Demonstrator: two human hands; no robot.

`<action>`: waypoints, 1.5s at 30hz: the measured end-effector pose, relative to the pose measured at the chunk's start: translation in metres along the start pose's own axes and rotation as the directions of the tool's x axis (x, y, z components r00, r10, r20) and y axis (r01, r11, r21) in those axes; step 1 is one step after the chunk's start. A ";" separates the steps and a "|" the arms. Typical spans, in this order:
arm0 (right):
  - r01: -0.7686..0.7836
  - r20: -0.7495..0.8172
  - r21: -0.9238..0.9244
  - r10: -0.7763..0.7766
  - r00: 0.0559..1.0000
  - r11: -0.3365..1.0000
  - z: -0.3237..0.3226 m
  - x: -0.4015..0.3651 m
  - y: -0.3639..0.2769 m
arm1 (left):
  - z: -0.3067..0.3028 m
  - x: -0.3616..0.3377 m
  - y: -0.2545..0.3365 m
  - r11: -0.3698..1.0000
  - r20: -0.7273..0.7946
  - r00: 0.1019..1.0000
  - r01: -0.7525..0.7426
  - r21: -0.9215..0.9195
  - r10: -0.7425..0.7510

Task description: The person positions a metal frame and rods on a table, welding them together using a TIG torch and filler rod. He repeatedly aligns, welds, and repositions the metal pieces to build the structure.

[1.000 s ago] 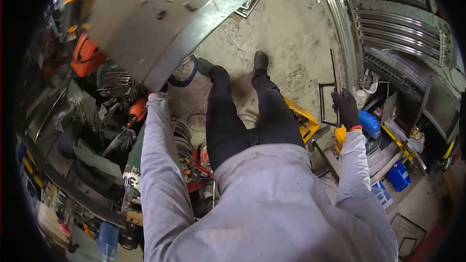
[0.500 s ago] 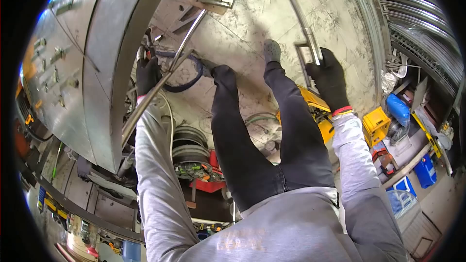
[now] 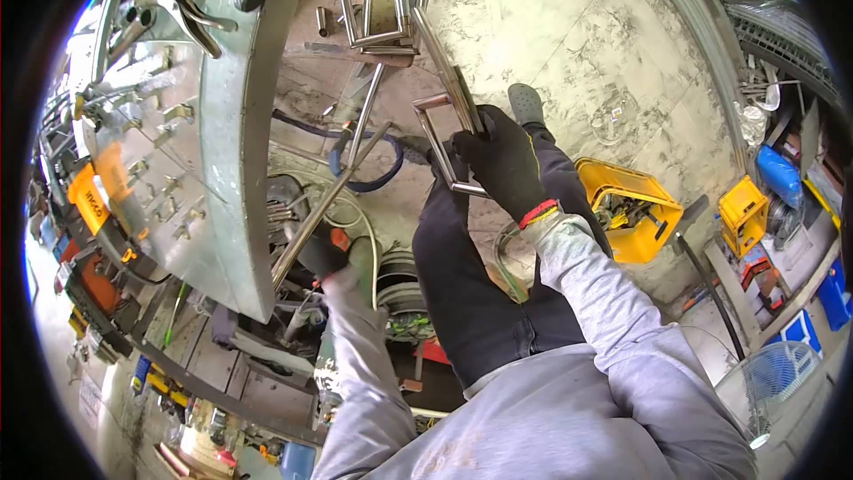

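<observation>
My right hand (image 3: 502, 156), in a black glove, is closed around a shiny metal tube frame (image 3: 433, 133). A long straight tube (image 3: 444, 58) of it slants up and away from my fist, with a rectangular loop beside it. My left hand (image 3: 322, 252), also gloved in black, is low beside the metal workbench (image 3: 222, 240). A slanting metal bar (image 3: 320, 209) crosses in front of it and its fingers are mostly hidden, so what it holds cannot be made out. More rectangular tube frames (image 3: 378, 36) stand beyond, near the bench.
Locking pliers (image 3: 187, 18) and several small clamps lie on the bench. A blue hose (image 3: 395, 164) loops over the floor. On the right are a yellow crate (image 3: 640, 240) with tools, a smaller yellow crate (image 3: 745, 213) and a fan guard (image 3: 777, 373).
My right hand has swung left and inward with the tube frame. My left hand has drawn back toward my body, lower beside the bench. The view has shifted, showing more of the bench top.
</observation>
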State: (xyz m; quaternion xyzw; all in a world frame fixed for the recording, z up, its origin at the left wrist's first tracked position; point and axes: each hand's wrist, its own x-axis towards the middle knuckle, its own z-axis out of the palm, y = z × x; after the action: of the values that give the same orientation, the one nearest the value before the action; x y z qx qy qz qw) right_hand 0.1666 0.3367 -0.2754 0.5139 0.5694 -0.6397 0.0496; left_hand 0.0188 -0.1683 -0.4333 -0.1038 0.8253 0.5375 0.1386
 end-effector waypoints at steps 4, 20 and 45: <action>-0.120 0.005 0.349 0.127 0.992 0.929 0.000 -0.002 0.035 | 0.094 -0.163 0.155 0.942 -0.162 0.941 0.263 -0.210 -0.299; -0.389 0.322 0.733 0.219 0.921 0.559 -0.053 -0.012 0.099 | 0.345 -0.190 0.239 0.944 0.768 0.550 0.183 0.274 -0.329; -0.303 -0.124 -0.253 0.280 0.952 0.919 -0.300 -0.118 0.298 | 0.401 0.253 0.209 0.435 0.224 0.866 -0.430 0.792 0.447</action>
State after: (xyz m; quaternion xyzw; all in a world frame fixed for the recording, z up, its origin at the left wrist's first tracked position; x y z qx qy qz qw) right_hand 0.5949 0.4057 -0.3405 0.6083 0.5695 -0.5195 0.1890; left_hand -0.2394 0.2771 -0.4938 0.1850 0.9767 0.1068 0.0186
